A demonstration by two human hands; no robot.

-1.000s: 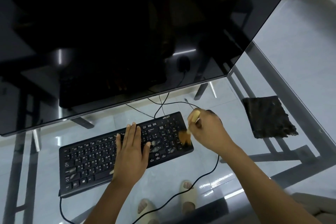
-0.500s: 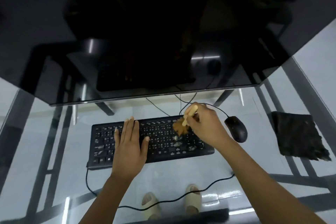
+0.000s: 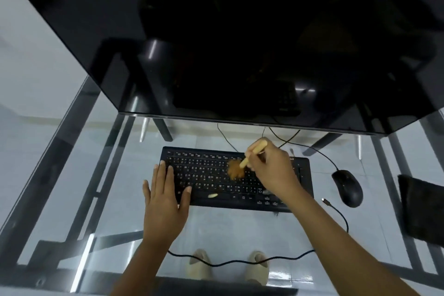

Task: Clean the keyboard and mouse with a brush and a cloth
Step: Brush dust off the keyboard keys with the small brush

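The person is working over the black keyboard [image 3: 236, 178], which is lying flat on the glass tabletop [image 3: 72, 175] just below the edge of the dark monitor [image 3: 240, 43].

The left hand [image 3: 165, 202] is lying flat with straight, spread fingers on the keyboard's left end, probably to keep the board from sliding under the strokes.

The right hand [image 3: 271, 170] is curling round the pale handle of the brush [image 3: 242, 163] above the keyboard's middle. It is holding the handle tilted, so the brown bristles are touching the keys there and can likely reach between them.

A small pale scrap [image 3: 212, 195] is sitting on the keyboard's near edge.

The mouse [image 3: 347, 187] is resting just right of the keyboard, apparently waiting its turn. The dark cloth [image 3: 422, 209] is lying further right of the keyboard, within reach for wiping later.
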